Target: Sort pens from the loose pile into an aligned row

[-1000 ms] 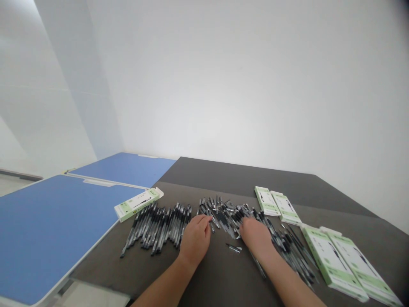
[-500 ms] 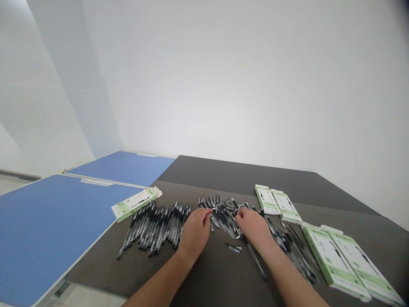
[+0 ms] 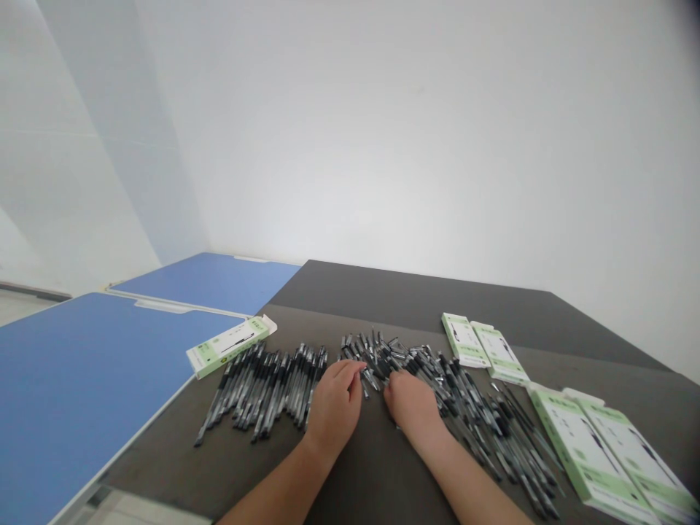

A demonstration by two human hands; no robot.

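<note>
My left hand (image 3: 335,401) is closed, thumb and fingertips pinched together; anything between them is too small to make out. Beside it on the left lies a row of clear pens with black grips (image 3: 273,390). My right hand (image 3: 411,401) is closed as well, its fingertips hidden at the near edge of a heap of small pen caps and loose parts (image 3: 377,350). To its right spreads a second, looser pile of pens (image 3: 481,415). The two hands are apart, close to each other.
One green-and-white pen box (image 3: 230,344) lies behind the left row. Two more boxes (image 3: 464,341) stand at the back right, and two larger-looking ones (image 3: 590,448) at the near right. Blue tabletops (image 3: 109,379) adjoin the dark table (image 3: 405,292).
My right hand has moved left and slightly nearer, towards my left hand. My left hand is almost in place. The loose pen and small parts in front of my right hand no longer show there.
</note>
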